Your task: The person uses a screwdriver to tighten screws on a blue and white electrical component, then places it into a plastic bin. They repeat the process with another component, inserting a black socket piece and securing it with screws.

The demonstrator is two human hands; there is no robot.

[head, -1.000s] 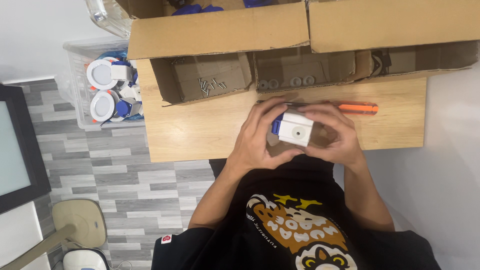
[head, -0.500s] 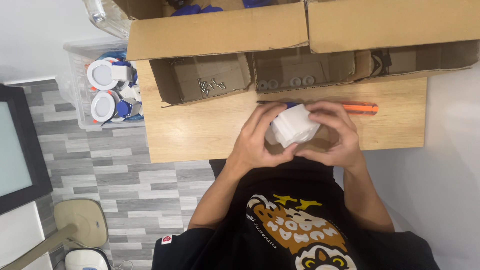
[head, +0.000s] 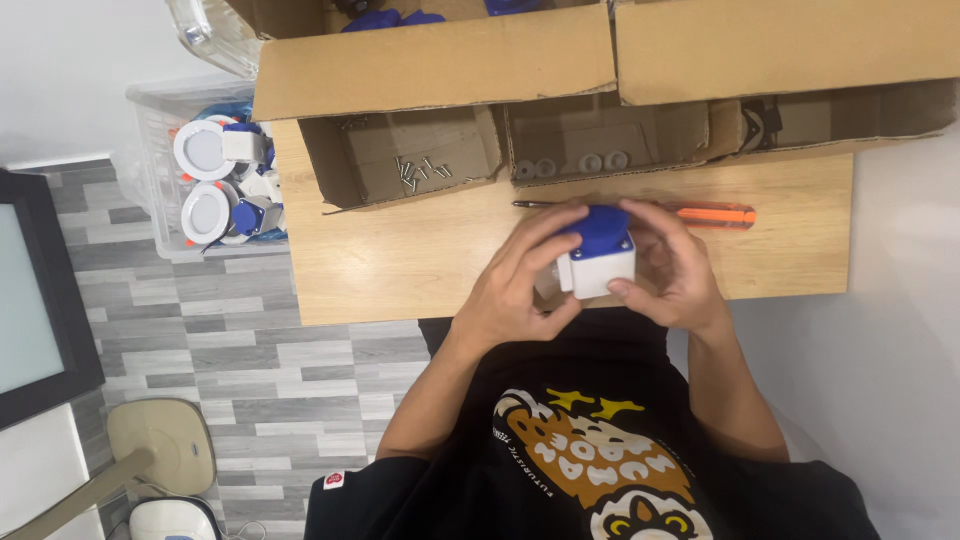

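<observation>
Socket box [head: 598,262] blue cap up-screen, held in both hands [head: 515,285] [head: 678,270].

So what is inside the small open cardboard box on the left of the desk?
The left cardboard box holds a few loose metal screws on its floor. Its near wall hides the front strip of the floor, so anything lying there cannot be seen.

White box with blue cap [head: 598,257], gripped between left hand [head: 520,285] and right hand [head: 675,270] above wooden table [head: 400,270]. Orange-handled screwdriver [head: 700,213] just behind; cardboard trays [head: 420,150] beyond.
</observation>
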